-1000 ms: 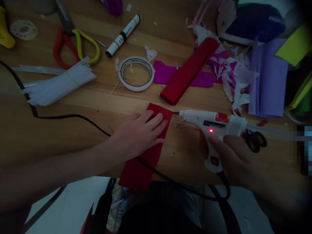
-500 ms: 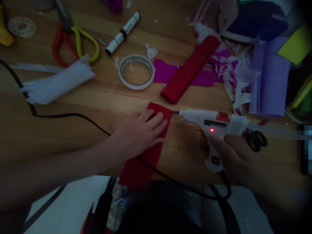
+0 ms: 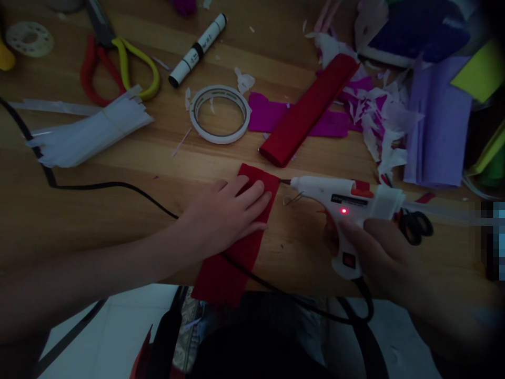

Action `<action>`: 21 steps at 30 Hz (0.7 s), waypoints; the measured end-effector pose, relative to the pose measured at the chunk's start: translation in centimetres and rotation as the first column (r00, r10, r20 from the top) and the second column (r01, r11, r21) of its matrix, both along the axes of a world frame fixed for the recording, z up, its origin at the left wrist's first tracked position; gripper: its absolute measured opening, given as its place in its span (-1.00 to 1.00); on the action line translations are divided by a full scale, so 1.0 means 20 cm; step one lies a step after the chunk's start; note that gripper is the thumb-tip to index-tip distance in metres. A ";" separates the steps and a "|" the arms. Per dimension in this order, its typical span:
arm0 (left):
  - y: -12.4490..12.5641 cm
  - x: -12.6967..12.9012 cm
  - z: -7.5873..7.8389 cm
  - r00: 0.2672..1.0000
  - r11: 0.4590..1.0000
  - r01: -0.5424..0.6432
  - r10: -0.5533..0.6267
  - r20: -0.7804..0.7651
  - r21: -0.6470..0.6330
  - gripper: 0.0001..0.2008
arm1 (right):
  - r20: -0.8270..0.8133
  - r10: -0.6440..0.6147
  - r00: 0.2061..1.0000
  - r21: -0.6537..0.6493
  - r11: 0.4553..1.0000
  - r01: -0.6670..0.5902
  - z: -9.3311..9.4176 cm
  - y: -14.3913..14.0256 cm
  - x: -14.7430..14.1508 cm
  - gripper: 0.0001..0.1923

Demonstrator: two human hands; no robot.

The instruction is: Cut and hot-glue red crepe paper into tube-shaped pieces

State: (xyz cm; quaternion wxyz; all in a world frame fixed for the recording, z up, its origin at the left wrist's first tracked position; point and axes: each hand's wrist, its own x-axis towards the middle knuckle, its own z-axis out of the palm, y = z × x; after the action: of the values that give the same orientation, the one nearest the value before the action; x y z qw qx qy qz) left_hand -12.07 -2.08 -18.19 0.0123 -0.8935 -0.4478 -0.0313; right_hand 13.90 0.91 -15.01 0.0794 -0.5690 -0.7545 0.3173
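Tape ring (image 3: 220,114), marker (image 3: 198,50), scissors (image 3: 114,63), purple paper (image 3: 437,123)

No legible text; glue gun (image 3: 347,202) label and marker (image 3: 197,50) print too blurred.

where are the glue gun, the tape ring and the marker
glue gun (image 3: 339,196): head view, on its white barrel
tape ring (image 3: 196,121): head view, on its left rim
marker (image 3: 197,50): head view, on its middle

We're looking down on a wooden table (image 3: 118,173), its pale grain running side to side, in dim, low light. Below its near edge we catch a light tiled floor (image 3: 118,321), and the frame's corners fall off into shadow.
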 end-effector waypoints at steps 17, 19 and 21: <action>0.00 -0.01 0.00 1.000 1.000 0.006 -0.006 0.001 -0.001 -0.60 | 0.030 -0.006 1.000 -0.018 1.000 0.007 0.00 -0.02 0.00 -0.36; 0.00 0.00 0.00 1.000 1.000 0.003 -0.003 -0.003 -0.010 -0.60 | 0.016 -0.019 1.000 -0.049 0.999 0.020 -0.01 -0.02 0.01 -0.37; 0.00 0.00 0.00 1.000 1.000 0.000 0.000 0.000 -0.008 -0.60 | 0.008 -0.019 1.000 -0.079 0.997 0.019 -0.01 -0.03 0.02 -0.40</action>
State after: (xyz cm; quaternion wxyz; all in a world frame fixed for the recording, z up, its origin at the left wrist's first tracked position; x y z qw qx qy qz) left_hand -12.11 -2.06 -18.16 0.0085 -0.8936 -0.4479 -0.0295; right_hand 14.35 0.35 -15.25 0.0573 -0.5800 -0.7362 0.3441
